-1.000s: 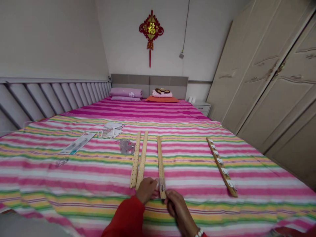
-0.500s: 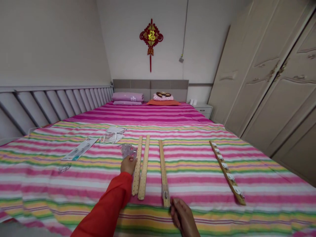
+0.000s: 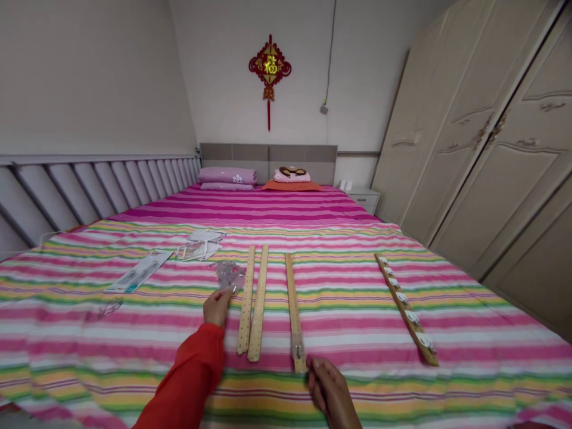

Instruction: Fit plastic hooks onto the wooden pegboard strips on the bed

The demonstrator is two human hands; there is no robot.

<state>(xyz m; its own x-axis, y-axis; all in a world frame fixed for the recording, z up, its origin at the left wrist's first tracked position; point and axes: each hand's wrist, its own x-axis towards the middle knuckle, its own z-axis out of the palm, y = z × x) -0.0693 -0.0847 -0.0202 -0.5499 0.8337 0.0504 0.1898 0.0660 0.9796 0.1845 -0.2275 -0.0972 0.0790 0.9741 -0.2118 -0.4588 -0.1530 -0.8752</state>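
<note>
My left hand (image 3: 217, 307) reaches to the near edge of a small pile of clear hooks (image 3: 229, 274), its fingers pinched together. A shiny bit shows at the fingertips; whether it is gripped I cannot make out. Just right of that hand, two wooden strips with rows of holes (image 3: 245, 304) lie side by side. My right hand (image 3: 329, 387) is closed, thumb against fingers, beside the near end of a third wooden strip (image 3: 292, 298). A clear hook (image 3: 297, 348) sits on that strip near its end. What the right fingers hold, if anything, is hidden.
At the right lies a brown strip (image 3: 399, 295) bearing several white-backed hooks. To the left are a flat hook package (image 3: 140, 271), white paper pieces (image 3: 201, 245) and a small clear item (image 3: 110, 307). Everything rests on a striped bedsheet (image 3: 357, 333); a rail (image 3: 89, 196) runs along the left.
My left hand has drawn back slightly left and toward me from the wooden strips, at the pile's near edge. The right hand stays by the third strip's end. The view has shifted a little.
</note>
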